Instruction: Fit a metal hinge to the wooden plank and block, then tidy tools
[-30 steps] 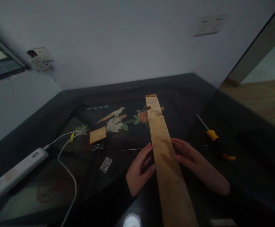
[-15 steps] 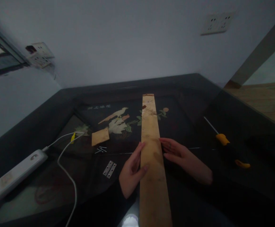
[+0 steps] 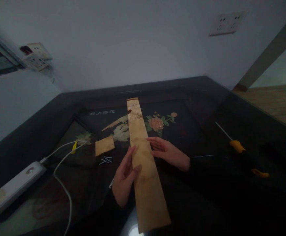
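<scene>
A long wooden plank (image 3: pixel 143 164) lies lengthwise in front of me, its far end leaning left. My left hand (image 3: pixel 124 177) grips its left edge, the thumb resting on the upper face. On the opposite edge my right hand (image 3: pixel 169 153) holds the plank, fingertips against its side. Left of the plank sits a small square wooden board (image 3: pixel 105 146) with small holes near one edge. Several screws (image 3: pixel 106 160) are scattered just below that board. A sliver of a metal hinge (image 3: pixel 111 183) shows beside my left hand, which hides the rest.
On the dark table (image 3: pixel 194 114) with a flower and bird pattern, a screwdriver (image 3: pixel 238 147) with a yellow and black handle lies at right. A white power strip (image 3: pixel 15 186) and its looping white cable (image 3: pixel 65 190) occupy the left. Behind the table stands a wall (image 3: pixel 133 49) with sockets.
Both hands have moved left with the plank, whose far end now covers part of the bird pattern. Its near end has come into view, and my left hand now covers most of the hinge.
</scene>
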Tool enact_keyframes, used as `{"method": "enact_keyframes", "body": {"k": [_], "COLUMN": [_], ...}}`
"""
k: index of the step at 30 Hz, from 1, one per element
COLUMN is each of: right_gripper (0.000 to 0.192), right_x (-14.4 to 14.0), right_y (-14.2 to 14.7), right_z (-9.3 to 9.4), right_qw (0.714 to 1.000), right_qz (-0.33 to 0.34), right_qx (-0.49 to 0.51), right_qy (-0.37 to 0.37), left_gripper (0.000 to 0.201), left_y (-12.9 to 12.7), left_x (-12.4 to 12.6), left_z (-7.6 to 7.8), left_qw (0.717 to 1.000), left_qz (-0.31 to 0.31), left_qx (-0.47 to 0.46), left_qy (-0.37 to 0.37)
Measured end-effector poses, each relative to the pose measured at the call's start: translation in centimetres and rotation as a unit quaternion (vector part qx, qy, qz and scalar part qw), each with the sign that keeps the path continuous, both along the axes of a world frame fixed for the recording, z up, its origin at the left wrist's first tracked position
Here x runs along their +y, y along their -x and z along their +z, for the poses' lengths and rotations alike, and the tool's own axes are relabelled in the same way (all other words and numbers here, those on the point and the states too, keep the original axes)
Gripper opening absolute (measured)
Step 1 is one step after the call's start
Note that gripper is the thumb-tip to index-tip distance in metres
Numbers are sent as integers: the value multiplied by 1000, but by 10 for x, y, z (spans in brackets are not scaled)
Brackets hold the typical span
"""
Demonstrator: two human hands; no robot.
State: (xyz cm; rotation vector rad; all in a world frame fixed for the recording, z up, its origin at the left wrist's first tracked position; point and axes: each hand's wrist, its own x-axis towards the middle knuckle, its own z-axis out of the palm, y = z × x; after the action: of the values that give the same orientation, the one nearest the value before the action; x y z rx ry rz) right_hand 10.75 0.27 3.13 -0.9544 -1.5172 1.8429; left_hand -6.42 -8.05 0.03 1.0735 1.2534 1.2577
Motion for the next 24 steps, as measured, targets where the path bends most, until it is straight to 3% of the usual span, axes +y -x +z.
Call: {"method": "enact_keyframes", "body": {"k": [15, 19, 24], "right_gripper": [55, 58, 53], "right_x": [7, 4, 4], "right_y": [14, -11, -71], "right_z": [-4, -2, 2], "right_qw": [998, 993, 975], "right_qz": [19, 3, -80], "right_qx": [-20, -72, -146], "right_qy": [-57, -92, -149], "left_gripper": [58, 58, 60], "left_y": [11, 15, 16], "left_x": [11, 12, 9], "left_z": [-7, -9, -10], "left_qw": [995, 989, 974], "left_qz": [5, -21, -48], "left_qx": [93, 144, 216], "left_qy": [-22, -35, -46]}}
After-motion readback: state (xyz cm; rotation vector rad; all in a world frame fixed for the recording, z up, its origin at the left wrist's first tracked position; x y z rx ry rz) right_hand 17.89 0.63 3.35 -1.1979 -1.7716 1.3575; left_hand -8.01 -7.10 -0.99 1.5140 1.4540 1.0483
